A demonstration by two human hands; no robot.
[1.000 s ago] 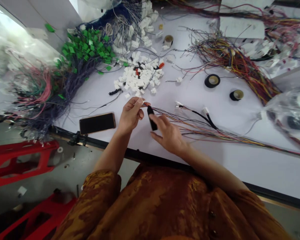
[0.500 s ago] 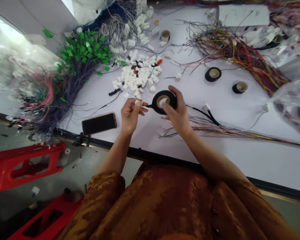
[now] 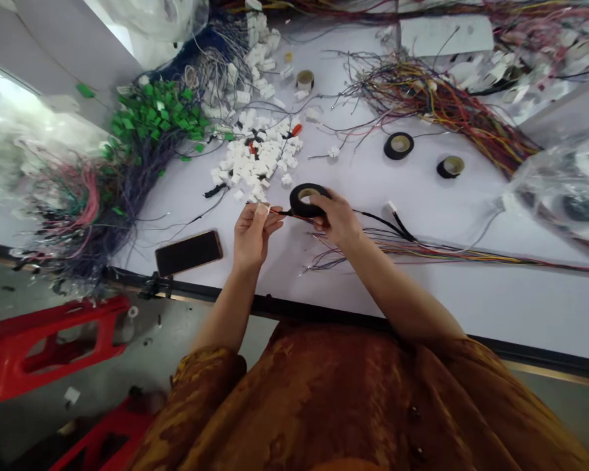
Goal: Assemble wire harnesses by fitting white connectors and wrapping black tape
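One roll of black electrical tape [image 3: 307,200], glossy and ring-shaped, sits gripped in the right hand [image 3: 336,219] above the white surface [image 3: 471,307]. The left hand [image 3: 254,232] pinches a thin black wire end [image 3: 281,212], apparently keeping it steady near the tape. Small white plastic connectors [image 3: 255,157] lie heaped beyond.

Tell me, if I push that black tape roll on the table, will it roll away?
Probably not far: the black tape roll lies flat on the white table with its hole facing up, so it would likely slide. Stood on its edge, its round shape would probably roll. The hollow middle suggests it's fairly light.
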